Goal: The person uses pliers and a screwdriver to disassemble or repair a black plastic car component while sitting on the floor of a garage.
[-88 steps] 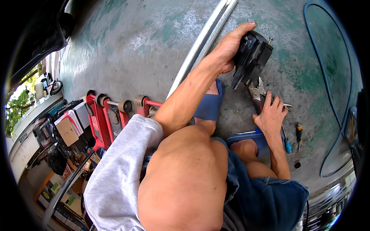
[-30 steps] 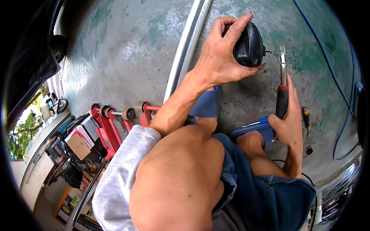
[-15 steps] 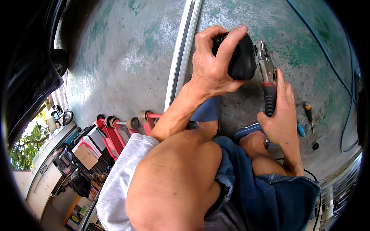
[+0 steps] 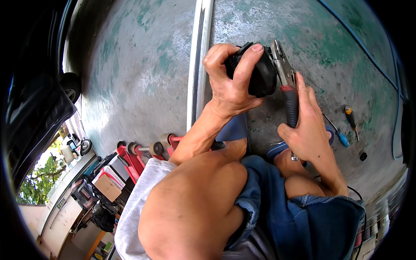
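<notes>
The left hand [image 4: 229, 86] is wrapped firmly around a rounded black plastic part [image 4: 260, 73], held up at twelve o'clock above the knees. The right hand [image 4: 310, 130] is closed around the ribbed dark handles of steel pliers [image 4: 284, 73], whose grey nose meets the part's three o'clock edge. The work looks best done with the part held rigid and the squeeze kept slow, so the nose does not slip off the smooth shell. Two screwdrivers [image 4: 346, 119] lie at three o'clock on rough, green-stained concrete [image 4: 130, 78].
</notes>
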The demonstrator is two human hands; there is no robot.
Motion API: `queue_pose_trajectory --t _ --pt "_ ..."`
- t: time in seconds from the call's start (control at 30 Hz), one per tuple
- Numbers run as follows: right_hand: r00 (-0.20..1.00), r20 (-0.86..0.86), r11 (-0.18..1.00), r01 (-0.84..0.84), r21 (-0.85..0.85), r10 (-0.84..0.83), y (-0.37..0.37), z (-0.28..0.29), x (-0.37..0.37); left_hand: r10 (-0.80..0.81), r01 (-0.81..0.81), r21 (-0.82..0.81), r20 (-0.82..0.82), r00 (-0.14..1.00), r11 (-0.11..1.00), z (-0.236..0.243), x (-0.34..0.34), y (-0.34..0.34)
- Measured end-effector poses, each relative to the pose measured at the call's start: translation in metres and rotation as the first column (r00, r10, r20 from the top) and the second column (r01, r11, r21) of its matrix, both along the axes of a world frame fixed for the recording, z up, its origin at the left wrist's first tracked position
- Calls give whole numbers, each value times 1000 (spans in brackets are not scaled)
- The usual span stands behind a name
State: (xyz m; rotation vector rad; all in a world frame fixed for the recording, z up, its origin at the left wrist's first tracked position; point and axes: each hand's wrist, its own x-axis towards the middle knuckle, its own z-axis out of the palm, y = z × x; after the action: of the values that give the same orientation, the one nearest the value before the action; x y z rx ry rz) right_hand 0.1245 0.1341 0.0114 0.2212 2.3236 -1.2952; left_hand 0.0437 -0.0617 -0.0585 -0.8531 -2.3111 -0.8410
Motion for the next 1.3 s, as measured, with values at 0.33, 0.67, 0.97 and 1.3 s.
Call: queue_pose_trajectory --t 0.33,0.67,0.97,1.3 --pt "999 -38 998 3 67 -1 0 -3 4 -43 42 -31 -36 998 999 -3 -4 -6" --pt "1000 -17 996 -9 84 11 -2 -16 5 -85 85 24 3 996 996 0 -2 -8" --pt "974 184 990 121 78 -133 -11 -69 22 -177 215 -177 210 962 960 -26 14 6" --pt "964 242 986 73 152 -109 -8 -87 17 -165 223 -191 278 946 956 -41 14 5"
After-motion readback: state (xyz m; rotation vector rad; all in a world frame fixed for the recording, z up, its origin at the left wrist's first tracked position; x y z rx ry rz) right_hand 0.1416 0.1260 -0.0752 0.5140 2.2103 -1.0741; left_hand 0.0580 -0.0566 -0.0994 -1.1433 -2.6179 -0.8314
